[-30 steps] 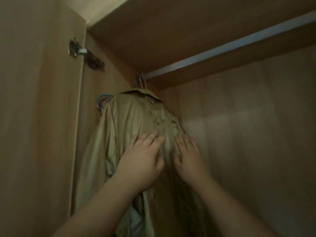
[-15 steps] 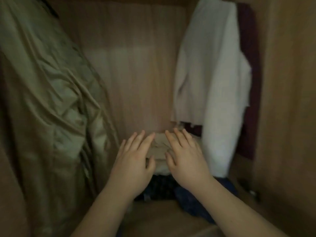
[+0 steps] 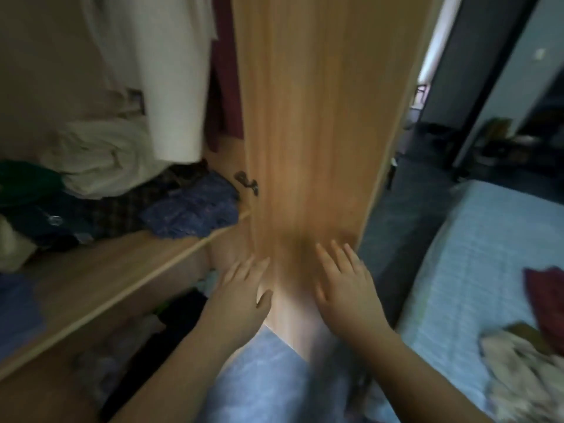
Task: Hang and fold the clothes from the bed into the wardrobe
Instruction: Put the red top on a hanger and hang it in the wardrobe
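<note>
My left hand (image 3: 241,297) and my right hand (image 3: 348,288) are both empty, fingers spread, in front of the open wardrobe door (image 3: 311,117). Left of the door, a white garment (image 3: 171,74) and a maroon one (image 3: 225,65) hang inside the wardrobe. Below them a wooden shelf (image 3: 122,270) carries a loose pile: a cream cloth (image 3: 100,157), a blue patterned piece (image 3: 192,206) and dark green items (image 3: 27,184). At the right, the bed with a light blue sheet (image 3: 476,264) holds a maroon garment (image 3: 546,294) and a beige one (image 3: 525,370).
Dark clothes (image 3: 177,312) lie in the compartment under the shelf. A metal hinge (image 3: 247,182) sits on the door's inner edge. Blue floor (image 3: 262,374) shows between my arms. Beyond the door is a dark doorway (image 3: 442,87) with blurred objects on the floor.
My view swung right and down, from the olive jacket hanging at the wardrobe's left to the door and bed. Both hands left the jacket and stayed empty.
</note>
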### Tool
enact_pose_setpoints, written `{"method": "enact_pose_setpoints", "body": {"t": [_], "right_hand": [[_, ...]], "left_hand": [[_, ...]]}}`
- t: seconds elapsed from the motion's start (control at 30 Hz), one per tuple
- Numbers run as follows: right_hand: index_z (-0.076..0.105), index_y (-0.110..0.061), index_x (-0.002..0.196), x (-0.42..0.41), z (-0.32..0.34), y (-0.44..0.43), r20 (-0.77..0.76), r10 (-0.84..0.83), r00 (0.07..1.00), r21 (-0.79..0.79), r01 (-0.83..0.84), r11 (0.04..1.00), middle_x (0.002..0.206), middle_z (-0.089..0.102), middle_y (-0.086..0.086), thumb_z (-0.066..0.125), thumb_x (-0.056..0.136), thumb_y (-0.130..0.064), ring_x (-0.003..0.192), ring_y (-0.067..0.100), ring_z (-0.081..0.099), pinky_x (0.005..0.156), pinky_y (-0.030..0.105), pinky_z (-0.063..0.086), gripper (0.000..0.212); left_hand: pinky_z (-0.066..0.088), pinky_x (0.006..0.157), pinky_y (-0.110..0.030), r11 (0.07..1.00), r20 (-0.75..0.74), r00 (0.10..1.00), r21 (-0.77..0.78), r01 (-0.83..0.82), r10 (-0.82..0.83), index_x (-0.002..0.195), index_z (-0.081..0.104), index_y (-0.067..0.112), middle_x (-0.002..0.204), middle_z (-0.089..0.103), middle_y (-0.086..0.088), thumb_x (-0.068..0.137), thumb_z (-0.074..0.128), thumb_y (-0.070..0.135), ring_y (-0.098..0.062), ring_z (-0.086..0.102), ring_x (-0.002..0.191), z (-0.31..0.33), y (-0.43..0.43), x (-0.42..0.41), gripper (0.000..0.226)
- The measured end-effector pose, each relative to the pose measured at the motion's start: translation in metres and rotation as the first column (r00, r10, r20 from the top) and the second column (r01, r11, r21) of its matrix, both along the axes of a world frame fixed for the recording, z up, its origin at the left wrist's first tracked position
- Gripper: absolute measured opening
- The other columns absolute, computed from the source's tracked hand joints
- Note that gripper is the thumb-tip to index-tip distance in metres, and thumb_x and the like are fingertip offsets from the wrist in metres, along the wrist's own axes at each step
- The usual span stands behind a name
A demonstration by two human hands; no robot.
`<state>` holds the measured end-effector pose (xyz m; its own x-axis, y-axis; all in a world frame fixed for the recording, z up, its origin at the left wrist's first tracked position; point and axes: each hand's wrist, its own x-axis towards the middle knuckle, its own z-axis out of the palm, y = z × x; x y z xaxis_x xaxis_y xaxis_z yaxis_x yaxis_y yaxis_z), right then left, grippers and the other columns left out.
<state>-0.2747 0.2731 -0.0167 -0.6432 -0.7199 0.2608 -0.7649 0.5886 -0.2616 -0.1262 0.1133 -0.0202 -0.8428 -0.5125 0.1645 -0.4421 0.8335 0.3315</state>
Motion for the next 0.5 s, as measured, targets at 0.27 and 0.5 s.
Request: {"method": "enact_pose_setpoints", "body": {"t": [0.27, 0.5], "right_hand": [[0.048, -0.021, 0.145, -0.028, -0.057, 0.276, 0.040, -0.328, 0.944, 0.050, 0.326, 0.944, 0.147, 0.051, 0.013, 0.042, 0.085, -0.045, 0.136, 0.036, 0.047, 0.106, 0.053, 0.044, 0.065], [0.046, -0.013, 0.146, -0.036, -0.071, 0.516, 0.032, -0.536, 0.843, 0.080, 0.533, 0.843, 0.148, 0.049, 0.014, 0.045, 0.086, -0.038, 0.136, 0.036, 0.046, 0.111, 0.051, 0.037, 0.065]], "left_hand": [[0.023, 0.119, -0.039, 0.964, 0.086, 0.963, 0.099, 0.248, -0.257, 0.151, 0.039, 0.020, 0.155, 0.039, -0.010, 0.081, 0.018, 0.057, -0.031, 0.034, 0.144, -0.057, 0.214, -0.086, 0.082], [0.029, 0.118, -0.042, 0.810, 0.039, 0.814, 0.141, 0.570, -0.580, 0.149, 0.043, 0.021, 0.152, 0.044, -0.009, 0.082, 0.026, 0.056, -0.030, 0.038, 0.142, -0.067, 0.452, -0.160, 0.077]]}}
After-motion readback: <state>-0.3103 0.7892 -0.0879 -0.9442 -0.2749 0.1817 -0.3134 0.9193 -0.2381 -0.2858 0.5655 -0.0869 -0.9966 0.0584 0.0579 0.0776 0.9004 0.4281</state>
